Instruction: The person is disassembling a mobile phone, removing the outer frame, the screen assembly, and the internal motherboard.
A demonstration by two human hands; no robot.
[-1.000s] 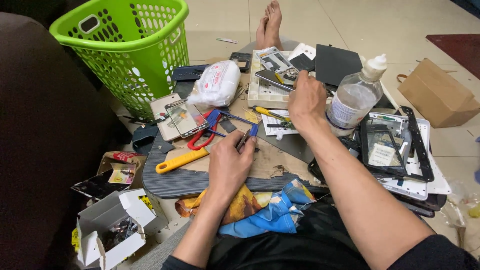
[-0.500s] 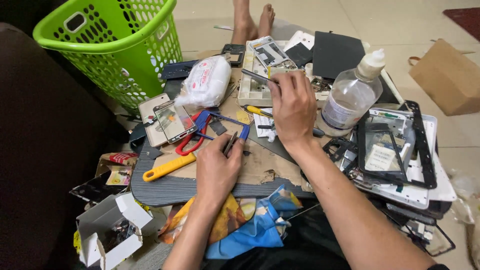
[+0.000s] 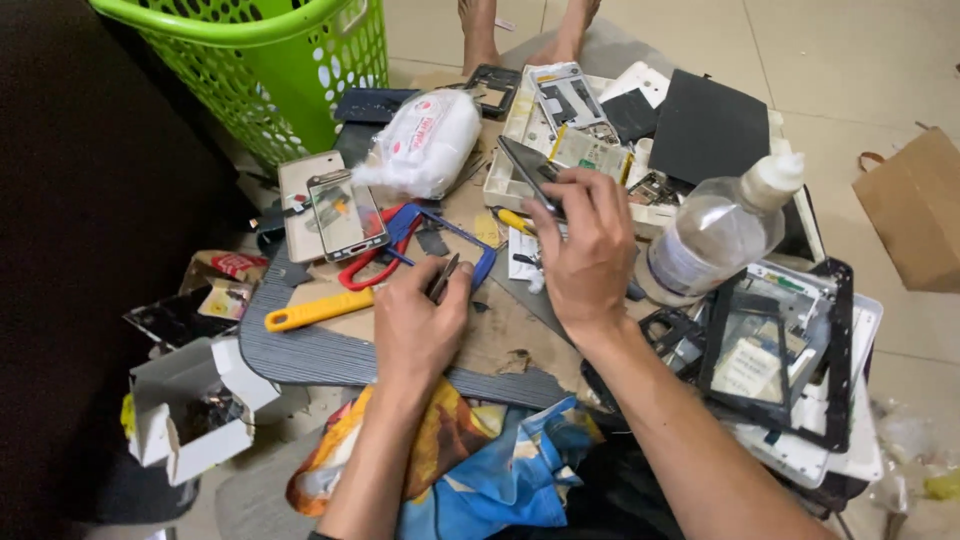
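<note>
far left: small white cardboard box [image 3: 190, 410] lying open with dark bits inside, one green laundry basket [image 3: 270, 70] behind it

yellow tool: one yellow-handled tool [image 3: 318, 310] flat on the grey board [image 3: 300, 350], just left of the left hand

phones: two on the left, a beige one [image 3: 296, 205] with a clear-fronted one [image 3: 345, 215] on top; red-handled tool [image 3: 370, 260] and blue frame [image 3: 455, 240] just beside them

left hand: left hand [image 3: 418, 325] is closed round a pair of thin metal tweezers [image 3: 443, 278], tips pointing up and away, heel of the hand resting on the board

wipes pack: one soft white pack [image 3: 425, 140] behind the phones

right hand: right hand [image 3: 588, 250] pinches a thin dark phone panel [image 3: 530, 178] between thumb and fingers, lifted off the table over the white parts tray [image 3: 520, 130]

handling guess: panel looks light, stiff, probably slick and easy to crack, so I'd hold it by the edges like that. Tweezers are light, rigid, grip mid-shank

bottle: one clear plastic bottle [image 3: 720, 235] on its side, just right of the right hand

frames: stack of black screen frames [image 3: 775, 350] at right, can't count them exactly

far right: one brown paper bag [image 3: 915, 210]
</note>
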